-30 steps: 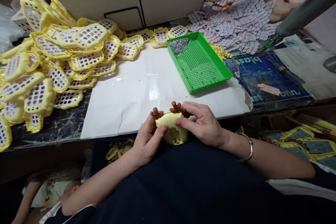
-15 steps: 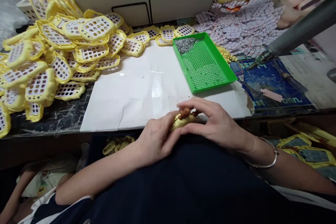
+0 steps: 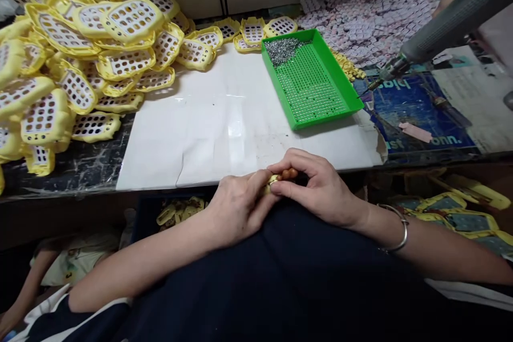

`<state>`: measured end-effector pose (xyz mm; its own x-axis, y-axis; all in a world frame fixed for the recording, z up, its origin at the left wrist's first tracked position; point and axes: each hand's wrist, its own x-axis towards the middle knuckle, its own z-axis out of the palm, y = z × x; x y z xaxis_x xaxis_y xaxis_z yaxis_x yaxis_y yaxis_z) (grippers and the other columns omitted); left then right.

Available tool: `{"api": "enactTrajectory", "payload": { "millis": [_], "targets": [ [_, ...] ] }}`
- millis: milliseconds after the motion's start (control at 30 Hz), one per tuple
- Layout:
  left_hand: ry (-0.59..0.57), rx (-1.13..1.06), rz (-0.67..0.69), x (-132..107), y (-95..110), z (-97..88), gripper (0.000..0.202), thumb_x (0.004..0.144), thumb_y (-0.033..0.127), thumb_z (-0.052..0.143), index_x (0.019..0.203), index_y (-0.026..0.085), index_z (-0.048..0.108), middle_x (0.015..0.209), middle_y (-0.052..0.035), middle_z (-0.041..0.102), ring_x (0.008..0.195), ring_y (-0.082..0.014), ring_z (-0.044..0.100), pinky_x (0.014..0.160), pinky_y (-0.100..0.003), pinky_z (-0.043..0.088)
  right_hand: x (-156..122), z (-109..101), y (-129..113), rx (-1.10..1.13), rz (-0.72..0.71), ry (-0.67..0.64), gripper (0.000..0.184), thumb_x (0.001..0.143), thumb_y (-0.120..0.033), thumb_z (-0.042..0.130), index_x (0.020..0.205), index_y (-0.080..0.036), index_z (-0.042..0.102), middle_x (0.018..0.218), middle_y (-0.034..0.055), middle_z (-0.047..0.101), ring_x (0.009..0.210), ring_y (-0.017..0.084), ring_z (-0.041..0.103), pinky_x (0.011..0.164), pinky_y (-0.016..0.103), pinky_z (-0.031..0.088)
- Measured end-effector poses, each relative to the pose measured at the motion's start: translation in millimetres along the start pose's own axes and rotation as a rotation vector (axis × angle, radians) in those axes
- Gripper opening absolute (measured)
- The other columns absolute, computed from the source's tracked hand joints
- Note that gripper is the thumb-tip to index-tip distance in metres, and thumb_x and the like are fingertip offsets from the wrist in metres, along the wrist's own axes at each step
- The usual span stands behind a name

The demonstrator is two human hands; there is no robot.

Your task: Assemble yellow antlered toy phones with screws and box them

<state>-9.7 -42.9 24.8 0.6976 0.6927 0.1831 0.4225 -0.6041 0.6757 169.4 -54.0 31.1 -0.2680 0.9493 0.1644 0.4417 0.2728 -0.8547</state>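
At the front edge of the worktop, my left hand [image 3: 240,203] is closed around a small yellow plastic piece [image 3: 273,181], mostly covered by the fingers. Brown rounded knobs [image 3: 289,173] show on its right side. My right hand [image 3: 316,188] pinches the same piece between thumb and fingertips, close to the knobs. Beyond the hands lies a white board [image 3: 200,123], partly under a green perforated tray [image 3: 298,123]. Small metal screws [image 3: 282,52] are heaped in the tray's far left corner.
Yellow shells with white perforated panels [image 3: 132,18] are piled at the left. A power screwdriver [image 3: 417,45] reaches in from the upper right, above a blue printed sheet [image 3: 404,117]. Many small white pieces [image 3: 372,16] cover the back right. Below sits a bin of yellow parts [image 3: 182,212].
My right hand's fingers have drawn in around the yellow piece, which now shows less between my hands. The view has tilted down slightly, so the worktop appears higher.
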Motion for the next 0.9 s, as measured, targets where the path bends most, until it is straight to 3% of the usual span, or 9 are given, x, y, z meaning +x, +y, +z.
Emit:
{"api": "enactTrajectory", "payload": {
  "millis": [200,433,567,733,833,900],
  "targets": [
    [-0.013,0.025,-0.024,-2,-3,-3.7,0.018,0.092,0.023,0.042,0.106,0.015,0.05,0.081,-0.0045,0.068,0.059,-0.0127,0.061,0.054,-0.023,0.046,2,-1,2,0.006,-0.011,0.007,0.019,0.077,-0.028,0.071,0.091,-0.016,0.067,0.076,0.0006,0.062,0.067,0.01,0.057,0.064,0.023,0.048],
    [0.026,-0.075,-0.097,-6,-11,-6.9,0.029,0.092,0.028,0.05,0.116,0.012,0.051,0.077,-0.0023,0.067,0.057,-0.0105,0.059,0.053,-0.02,0.044,3,-7,7,0.08,0.103,-0.048,0.015,0.077,-0.025,0.069,0.09,-0.018,0.065,0.086,0.0026,0.067,0.079,0.014,0.062,0.07,0.026,0.051],
    [0.072,-0.054,-0.012,-7,-9,-5.1,0.025,0.091,0.025,0.052,0.112,0.013,0.051,0.072,0.0,0.065,0.053,-0.0084,0.055,0.048,-0.018,0.039,3,-5,7,0.071,0.073,-0.099,0.01,0.078,-0.024,0.068,0.085,-0.017,0.066,0.079,0.0015,0.065,0.071,0.012,0.058,0.065,0.024,0.048],
    [0.188,-0.045,0.046,-7,-9,1.9,0.016,0.088,0.019,0.052,0.103,0.013,0.054,0.067,0.0015,0.062,0.05,-0.0072,0.052,0.046,-0.017,0.037,7,-1,10,0.043,-0.038,-0.02,0.013,0.077,-0.023,0.068,0.069,-0.016,0.06,0.063,-0.002,0.054,0.059,0.009,0.05,0.057,0.023,0.042],
    [0.233,-0.079,0.036,-6,-12,2.4,0.019,0.088,0.021,0.054,0.105,0.013,0.055,0.067,0.0014,0.062,0.05,-0.0069,0.05,0.046,-0.017,0.037,10,-2,12,0.118,0.044,-0.051,0.01,0.076,-0.025,0.07,0.073,-0.016,0.064,0.069,-0.0007,0.059,0.064,0.01,0.055,0.06,0.023,0.045],
    [0.236,-0.122,-0.013,-5,-14,0.6,0.02,0.088,0.023,0.055,0.106,0.014,0.054,0.07,0.001,0.063,0.051,-0.007,0.051,0.049,-0.018,0.04,11,-5,12,0.184,0.121,-0.049,0.016,0.076,-0.029,0.071,0.087,-0.018,0.067,0.079,0.001,0.065,0.073,0.012,0.06,0.065,0.024,0.048]
  ]
}}
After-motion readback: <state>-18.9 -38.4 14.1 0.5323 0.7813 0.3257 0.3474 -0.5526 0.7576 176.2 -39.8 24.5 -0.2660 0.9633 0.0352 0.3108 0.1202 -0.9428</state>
